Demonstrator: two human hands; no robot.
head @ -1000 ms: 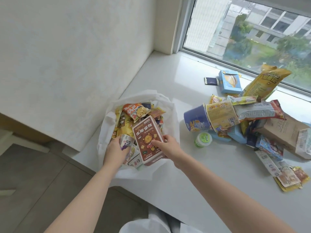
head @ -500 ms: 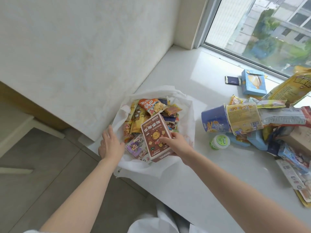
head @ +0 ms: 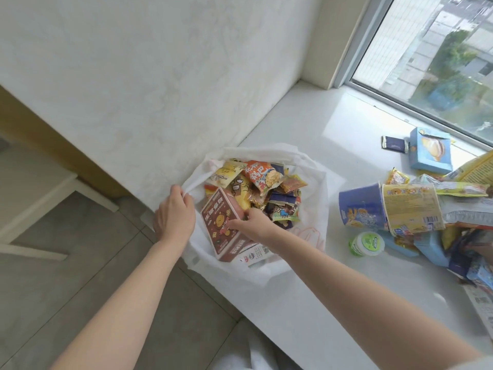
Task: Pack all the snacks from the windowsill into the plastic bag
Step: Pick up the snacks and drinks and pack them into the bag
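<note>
The left hand [head: 174, 218] pinches the rim of the white plastic bag [head: 314, 182] on the windowsill [head: 306, 303], while the right hand [head: 254, 225] grips a brown snack box [head: 218, 222] inside it among packets. To the right lie a blue cup [head: 358, 206], a green-lidded tub [head: 366, 243] and a blue box [head: 429, 150].

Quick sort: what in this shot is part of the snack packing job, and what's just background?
Part of the job:
- plastic bag, left hand holding its rim
- brown box, right hand on it
- blue cup, yellow cup
- green-lidded tub
- light blue box
- small dark packet

Just background:
- window
- wall
- floor
</note>
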